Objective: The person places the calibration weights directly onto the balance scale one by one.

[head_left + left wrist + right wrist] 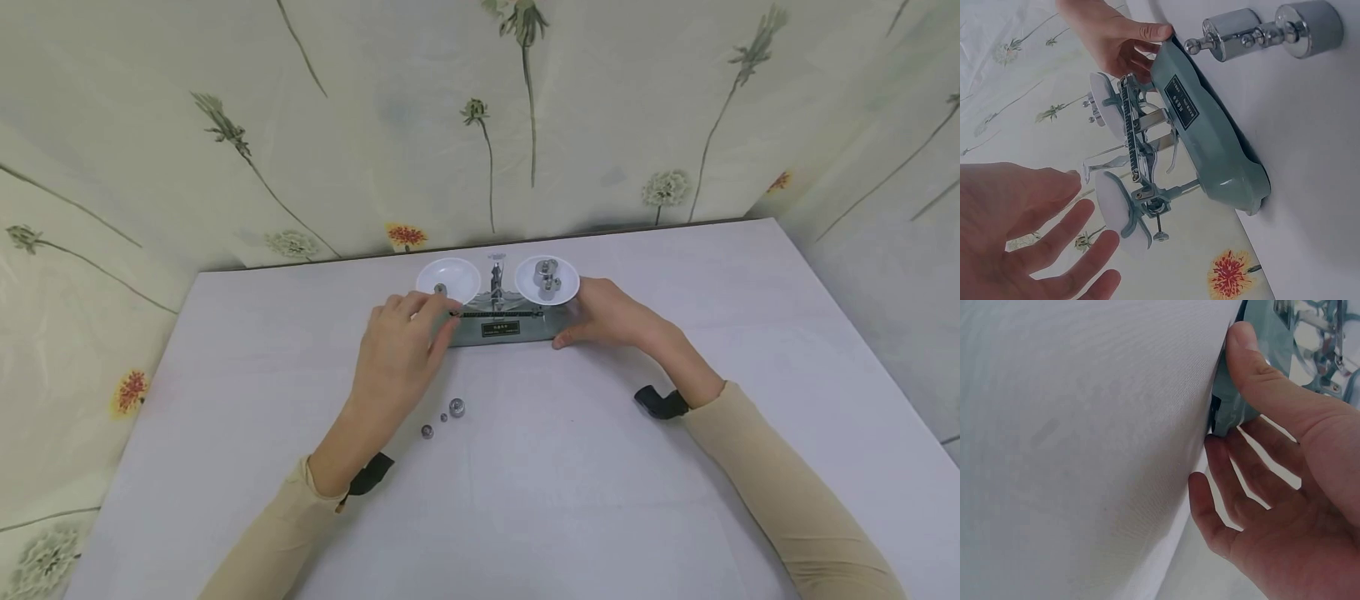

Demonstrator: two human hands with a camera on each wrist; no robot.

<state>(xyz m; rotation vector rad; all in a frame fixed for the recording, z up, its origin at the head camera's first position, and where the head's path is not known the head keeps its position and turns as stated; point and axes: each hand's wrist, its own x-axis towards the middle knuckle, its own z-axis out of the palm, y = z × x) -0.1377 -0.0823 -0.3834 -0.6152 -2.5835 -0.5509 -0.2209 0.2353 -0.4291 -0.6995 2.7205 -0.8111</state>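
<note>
A green balance scale (500,329) with two white pans stands near the table's back edge. My right hand (611,317) grips the right end of its base, thumb on the front and fingers behind, as the right wrist view shows at the base (1235,403). Over the left pan (457,273) hovers my left hand (397,346), its fingers loosely spread with nothing seen between them in the left wrist view. A small metal weight (440,288) lies in that pan near the fingertips. Several metal weights (547,273) stand grouped on the right pan (525,287).
Three loose knobbed metal weights stand on the white-covered table (562,500) in front of the scale: a larger one (457,407), a tiny one (443,417) and a small one (427,432). A flower-patterned curtain (405,150) hangs behind the table. Black bands (662,403) circle both wrists.
</note>
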